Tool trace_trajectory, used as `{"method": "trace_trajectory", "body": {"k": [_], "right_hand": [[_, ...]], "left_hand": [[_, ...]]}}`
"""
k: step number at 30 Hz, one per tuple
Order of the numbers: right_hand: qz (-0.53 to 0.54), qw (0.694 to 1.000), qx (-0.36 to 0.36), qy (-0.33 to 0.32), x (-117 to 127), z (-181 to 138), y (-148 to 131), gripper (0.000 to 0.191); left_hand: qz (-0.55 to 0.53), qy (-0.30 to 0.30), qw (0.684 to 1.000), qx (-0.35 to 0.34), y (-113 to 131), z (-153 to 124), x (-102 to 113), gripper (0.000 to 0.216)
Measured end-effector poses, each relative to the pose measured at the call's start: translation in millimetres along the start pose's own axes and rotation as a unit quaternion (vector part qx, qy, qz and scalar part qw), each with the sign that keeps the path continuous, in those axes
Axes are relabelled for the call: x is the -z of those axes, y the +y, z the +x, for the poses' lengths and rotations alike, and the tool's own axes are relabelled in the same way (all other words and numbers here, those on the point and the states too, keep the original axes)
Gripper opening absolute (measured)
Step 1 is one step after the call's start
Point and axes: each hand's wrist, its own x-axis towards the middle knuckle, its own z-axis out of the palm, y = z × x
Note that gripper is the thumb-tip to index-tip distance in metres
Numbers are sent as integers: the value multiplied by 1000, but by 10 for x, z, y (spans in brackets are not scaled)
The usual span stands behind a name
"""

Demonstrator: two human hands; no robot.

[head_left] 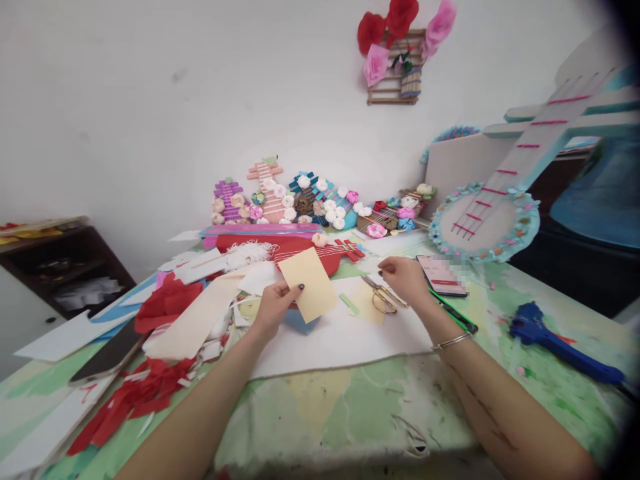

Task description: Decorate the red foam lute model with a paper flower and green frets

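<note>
A rectangular piece of pale yellow paper [314, 283] is pinched at its left edge by my left hand [273, 310], thumb on top. It is raised above a white sheet [320, 357], and a bit of blue shows beneath it. My right hand [406, 279] hovers just above and right of gold-handled scissors [384, 299]. Its thumb and index finger are closed together; whatever they hold, if anything, is too small to make out. Between the hands a small light green paper strip [349, 305] lies on the sheet. Behind the yellow paper rests a red lute-shaped craft [325, 259] with strings.
A phone [443, 277] lies beyond my right wrist. Farther right are a blue glue gun [555, 343] and a large light-blue lute-shaped craft [493, 213]. Red crepe paper [167, 303] and paper scraps pile up at left. Several small flowered lutes [300, 200] line the wall.
</note>
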Motion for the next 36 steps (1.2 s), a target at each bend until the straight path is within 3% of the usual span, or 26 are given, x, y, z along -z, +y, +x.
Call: {"method": "trace_trajectory", "body": {"k": [4,9,15,19,24,26,29,32,36], "right_hand": [[-121,991,-34,-50,214,61,124,3],[-191,970,-56,-142,39,8,187,15],[-183,967,-68,-164,5,11,229,34],[-124,976,-74,-163,80,-4,173,54],[3,983,-37,-181,61,-107,-121,40],[130,970,-15,-206,-55,-216,-274,37],[295,922,8,-252,-317,-452,-457,38],[290,911,35,-290,-547,-682,-546,41],[281,906,68,-309,-666,-832,-567,39]], "left_hand": [[-21,14,1000,5,-16,-2,11,49],[-59,15,998,16,-16,-23,3,49],[-78,26,997,15,39,-58,-51,48],[-92,60,994,-13,44,-74,-86,43],[-110,103,986,-76,97,-90,-105,38],[-121,134,979,-97,127,-94,-109,38],[-114,179,971,-110,149,-95,-113,35],[-91,195,968,-125,133,-86,-104,30],[-57,216,962,-157,86,-70,-78,26]]}}
